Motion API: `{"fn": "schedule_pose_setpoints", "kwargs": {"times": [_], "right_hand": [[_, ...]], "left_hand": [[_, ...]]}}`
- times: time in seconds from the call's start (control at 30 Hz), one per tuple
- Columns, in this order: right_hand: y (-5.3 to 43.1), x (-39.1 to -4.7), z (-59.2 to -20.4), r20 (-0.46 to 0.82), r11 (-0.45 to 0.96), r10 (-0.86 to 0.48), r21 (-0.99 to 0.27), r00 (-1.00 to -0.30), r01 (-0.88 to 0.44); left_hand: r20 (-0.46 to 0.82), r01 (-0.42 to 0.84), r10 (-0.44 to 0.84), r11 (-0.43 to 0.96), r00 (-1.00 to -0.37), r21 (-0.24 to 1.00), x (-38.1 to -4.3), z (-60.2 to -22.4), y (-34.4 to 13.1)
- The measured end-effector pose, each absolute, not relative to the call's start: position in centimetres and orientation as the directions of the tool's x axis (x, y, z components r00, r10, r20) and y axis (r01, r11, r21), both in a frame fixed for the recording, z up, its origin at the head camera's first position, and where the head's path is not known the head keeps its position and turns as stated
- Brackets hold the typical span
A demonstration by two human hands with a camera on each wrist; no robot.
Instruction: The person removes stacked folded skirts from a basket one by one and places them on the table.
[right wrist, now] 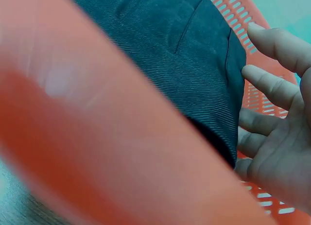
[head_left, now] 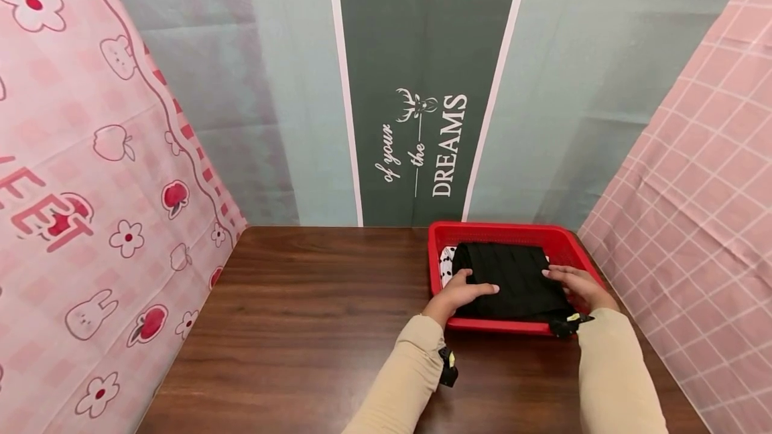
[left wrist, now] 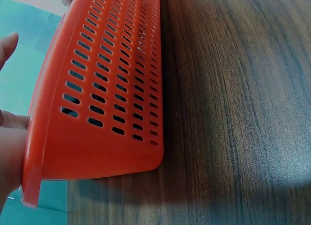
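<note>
"So, location of the goods?"

"Inside the red basket, toward the right of the counter. On top, laid flat and folded: black cloth. Showing past its left edge: spotted cloth."

"State of the left hand?"

"Spread, with thumb well apart from forefinger and lying over the black cloth. Remaining fingertips hidden from the head view."

"And of the right hand?"

"Likewise spread. Fingers fanned at the right edge of the black cloth, touching it, with no pinch visible."

"Foremost hazard?"

"Uneven pressure, in all likelihood. Given more push from one side than from the other, liable to buckle in the middle or ride up the basket wall."

"Condition of the folds?"

"Loose-looking near the right hand, with a dark gap under the edge in the right wrist view. Apt to spring open if caught by a single fingertip."

"Risk to the spotted cloth?"

"Dragging or crumpling, on account of apparently lying partly beneath."

"Anything at the basket itself?"

"Possibly prone to sliding, should either wrist bear on the near rim. Also flagged: black wrist device, right beside that rim; contact undetermined, but able to snag during withdrawal."
</note>
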State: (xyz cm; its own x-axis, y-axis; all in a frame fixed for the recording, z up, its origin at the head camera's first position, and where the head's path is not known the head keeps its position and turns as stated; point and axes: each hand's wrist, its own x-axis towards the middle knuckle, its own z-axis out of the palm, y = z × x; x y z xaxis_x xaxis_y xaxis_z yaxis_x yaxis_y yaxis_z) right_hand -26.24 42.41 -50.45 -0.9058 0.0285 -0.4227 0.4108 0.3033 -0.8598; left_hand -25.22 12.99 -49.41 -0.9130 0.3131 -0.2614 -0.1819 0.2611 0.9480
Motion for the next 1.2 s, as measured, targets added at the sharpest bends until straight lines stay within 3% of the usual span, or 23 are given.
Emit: {"fn": "schedule_pose_setpoints", "kwargs": {"times": [0.37, 0.8, 1.03, 1.2], "right_hand": [[42.3, -26.6, -50.2, -0.383, 0.346, 0.055, -0.859, -0.922, 0.377], [41.7, -26.7, -50.7, -0.356, 0.355, -0.033, -0.878, -0.934, 0.322], [41.8, -26.5, -51.1, -0.365, 0.294, -0.045, -0.895, -0.930, 0.336], [42.1, -26.3, -51.3, -0.369, 0.219, -0.027, -0.909, -0.929, 0.355]], "left_hand": [[-0.290, -0.189, 0.358, 0.290, -0.888, 0.938, -25.3, -49.3, 12.8], [-0.250, -0.160, 0.391, 0.248, -0.886, 0.955, -25.3, -49.5, 12.8], [-0.240, -0.174, 0.426, 0.189, -0.872, 0.967, -25.4, -49.6, 12.8], [-0.260, -0.175, 0.443, 0.224, -0.858, 0.959, -25.2, -49.7, 12.8]]}}
